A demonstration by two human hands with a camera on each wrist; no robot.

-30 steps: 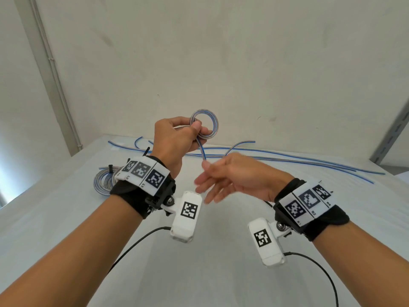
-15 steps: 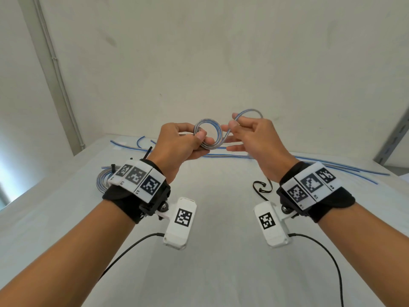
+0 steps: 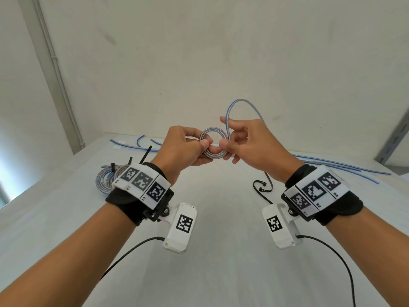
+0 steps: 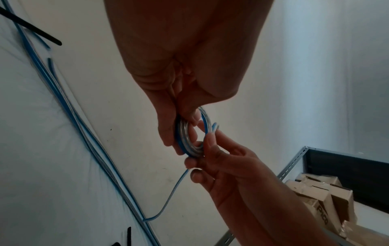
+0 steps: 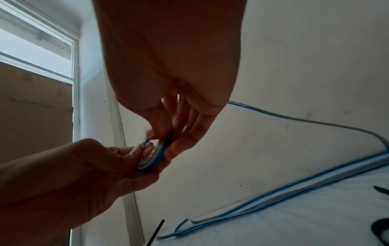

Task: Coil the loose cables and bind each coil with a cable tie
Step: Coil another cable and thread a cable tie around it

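Observation:
A small coil of blue-and-silver cable is held up above the white table. My left hand grips the coil's left side, thumb on top. My right hand pinches its right side and the running cable. A loose loop of the same cable arches above the right hand. In the left wrist view the coil sits between both hands and its tail hangs toward the table. The right wrist view shows the coil edge-on between the fingertips.
Loose blue cables lie along the table's far edge by the wall. Two bound coils rest at the left, behind my left wrist. A black cable tie lies near my right wrist. A metal shelf with cardboard boxes stands at the right.
My right hand rose from below the coil, took the cable and brought a fresh loop up to the coil. The left hand kept its grip on the coil.

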